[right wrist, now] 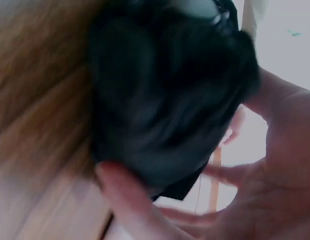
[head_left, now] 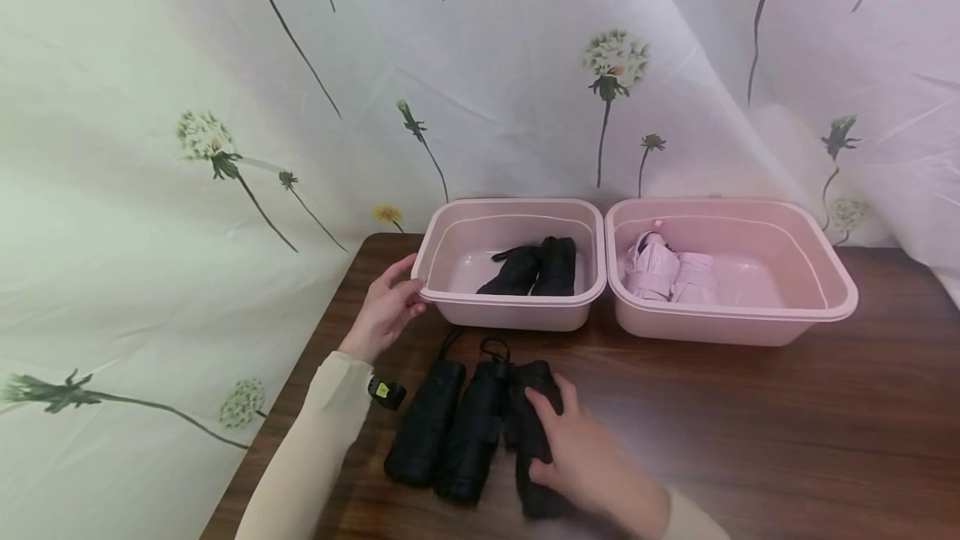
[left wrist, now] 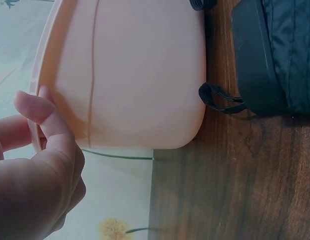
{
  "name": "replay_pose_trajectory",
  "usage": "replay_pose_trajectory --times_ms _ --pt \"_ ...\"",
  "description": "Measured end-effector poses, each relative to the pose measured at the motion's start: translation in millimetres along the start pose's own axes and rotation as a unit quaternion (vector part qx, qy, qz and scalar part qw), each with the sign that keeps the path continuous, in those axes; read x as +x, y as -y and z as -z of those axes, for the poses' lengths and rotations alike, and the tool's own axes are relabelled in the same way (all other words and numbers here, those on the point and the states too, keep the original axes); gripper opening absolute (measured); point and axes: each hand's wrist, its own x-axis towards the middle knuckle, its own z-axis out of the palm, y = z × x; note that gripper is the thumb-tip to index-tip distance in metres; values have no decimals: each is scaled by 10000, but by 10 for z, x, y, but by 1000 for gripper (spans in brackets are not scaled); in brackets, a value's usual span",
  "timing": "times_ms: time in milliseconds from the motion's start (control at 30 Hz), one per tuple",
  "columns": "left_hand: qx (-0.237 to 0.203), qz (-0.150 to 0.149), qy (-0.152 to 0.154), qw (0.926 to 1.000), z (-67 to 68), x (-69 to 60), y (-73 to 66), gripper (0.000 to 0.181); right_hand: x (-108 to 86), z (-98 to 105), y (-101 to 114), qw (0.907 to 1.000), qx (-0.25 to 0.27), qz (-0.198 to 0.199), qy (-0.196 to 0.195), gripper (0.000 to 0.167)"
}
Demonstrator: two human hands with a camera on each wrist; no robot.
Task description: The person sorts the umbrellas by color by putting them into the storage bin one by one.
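Toward the left of the dark brown wood-grain table (head_left: 765, 415), I have the left hand (head_left: 386, 315) at the near left corner of a pale pink, rounded plastic bin (head_left: 517, 317), pinching its rim between thumb and fingers. Nearer than the bin and to the right of that wrist, I see a slim black folded umbrella (head_left: 425, 423), its loop strap reaching toward the bin. Close along its right side lies a second black folded umbrella (head_left: 472, 436), a cord loop at its far end. Farther off, inside the bin and between the hands, sit two black fabric bundles (head_left: 555, 269), toward its right side. Back on the near side comes a third black folded umbrella (head_left: 528, 432), and the right hand (head_left: 596, 461) is curled over it from the right. My right wrist view is blurred, yet black fabric shows within the hand's grasp. At far right, beyond that hand, I see a wider pale pink plastic bin (head_left: 720, 330) with two pink wrapped bundles (head_left: 696, 277) in its left part.
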Motion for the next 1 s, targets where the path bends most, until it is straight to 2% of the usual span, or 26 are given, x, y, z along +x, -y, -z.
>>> replay_pose_trajectory --times_ms 100,233,467,567,733,833,1000 --pt "1 37 -22 10000 -9 -18 -24 58 -36 51 -41 9994 -317 129 90 69" --pt "-70 -39 22 10000 -41 -58 -69 59 -85 107 -56 9974 -690 221 12 57" --pt "-170 -130 49 9998 -46 -39 -49 60 -94 154 -40 9965 -830 96 47 41" --pt "-158 -154 39 9997 -29 -11 -9 59 -65 135 -33 9963 -843 -74 178 48" --pt "-90 -154 16 9998 -14 -2 23 59 -22 69 -73 9959 -541 -473 549 56" --pt "-116 -155 3 9998 -12 -1 20 58 -34 34 -110 9964 -381 -524 543 57" --pt "-101 -163 20 9998 -13 -1 4 59 -87 4 -126 9965 -400 -570 467 64"
